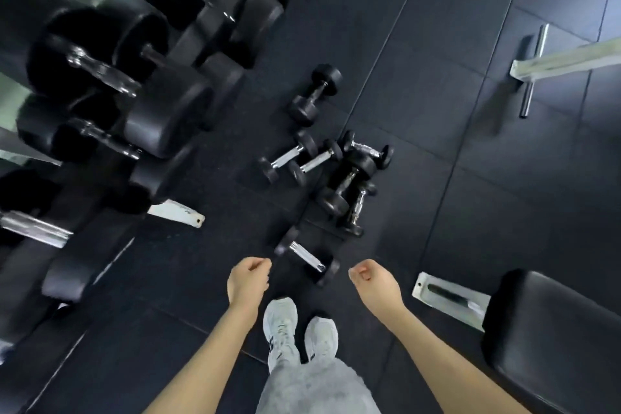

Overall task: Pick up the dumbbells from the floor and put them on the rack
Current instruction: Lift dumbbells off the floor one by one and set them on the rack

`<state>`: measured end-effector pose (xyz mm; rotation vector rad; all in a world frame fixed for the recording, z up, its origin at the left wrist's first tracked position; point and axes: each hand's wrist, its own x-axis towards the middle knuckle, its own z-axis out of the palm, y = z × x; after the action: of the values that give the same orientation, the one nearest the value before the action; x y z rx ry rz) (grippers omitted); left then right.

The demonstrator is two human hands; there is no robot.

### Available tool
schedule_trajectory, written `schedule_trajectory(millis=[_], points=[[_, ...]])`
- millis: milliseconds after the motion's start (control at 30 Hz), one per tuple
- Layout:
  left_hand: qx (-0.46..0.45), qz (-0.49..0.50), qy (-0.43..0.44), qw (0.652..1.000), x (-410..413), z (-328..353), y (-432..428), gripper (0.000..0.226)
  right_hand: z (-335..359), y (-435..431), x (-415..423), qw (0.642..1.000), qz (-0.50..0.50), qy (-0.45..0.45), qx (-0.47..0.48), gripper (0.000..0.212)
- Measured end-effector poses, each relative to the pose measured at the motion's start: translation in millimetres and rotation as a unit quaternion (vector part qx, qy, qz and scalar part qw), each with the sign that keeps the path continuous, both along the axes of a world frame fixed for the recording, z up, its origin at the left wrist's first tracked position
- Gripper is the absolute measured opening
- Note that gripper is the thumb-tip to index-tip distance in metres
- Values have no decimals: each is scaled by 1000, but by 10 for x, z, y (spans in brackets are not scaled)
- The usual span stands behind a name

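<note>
Bare and loosely curled, the left hand (pixel 248 282) and the right hand (pixel 374 284) are held above the floor (pixel 420 144), nothing gripped in either. Between them, just toward twelve o'clock, the nearest dumbbell (pixel 306 256) is seen lying on the black rubber. Further toward twelve, a cluster of small dumbbells (pixel 331 170) is scattered, and a lone dumbbell (pixel 314 94) beyond it. At ten o'clock the rack (pixel 174 212) is loaded with heavy dumbbells (pixel 100 54). A padded bench (pixel 554 339) is seen at four o'clock.
</note>
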<state>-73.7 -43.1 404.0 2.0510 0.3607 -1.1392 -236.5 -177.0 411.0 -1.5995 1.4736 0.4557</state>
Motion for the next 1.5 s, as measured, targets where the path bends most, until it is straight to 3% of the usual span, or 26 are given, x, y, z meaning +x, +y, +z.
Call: schedule_trajectory(millis=[367, 467, 600, 667, 767, 900, 1100, 1233, 1367, 1500], points=[[16, -4, 87, 996, -411, -2662, -277, 13, -2641, -73, 146, 993, 101, 36, 54, 26], [14, 35, 108, 993, -510, -3480, -389, 18, -3496, -89, 251, 986, 150, 37, 63, 38], [0, 113, 156, 981, -650, -4289, -522, 56, -4405, -94, 375, 962, 239, 67, 112, 50], [-18, 148, 166, 975, -662, -4537, -600, 57, -4676, -90, 406, 951, 259, 87, 145, 43], [-67, 260, 171, 948, -622, -4796, -690, 39, -4915, -82, 420, 950, 254, 76, 168, 35], [-73, 309, 165, 934, -615, -4697, -754, 16, -4777, -66, 386, 958, 217, 61, 175, 28], [-70, 270, 141, 950, -555, -4022, -745, 22, -4158, -28, 460, 956, 198, 64, 206, 34], [-78, 259, 141, 952, -519, -3268, -733, 19, -3315, -70, 516, 955, 158, 55, 245, 32], [-81, 242, 137, 957, -401, -2042, -703, 35, -1905, -161, 679, 952, 157, 41, 258, 29], [-103, 224, 118, 962, -190, -719, -695, 20, -551, -235, 862, 946, 181, 14, 269, 29]])
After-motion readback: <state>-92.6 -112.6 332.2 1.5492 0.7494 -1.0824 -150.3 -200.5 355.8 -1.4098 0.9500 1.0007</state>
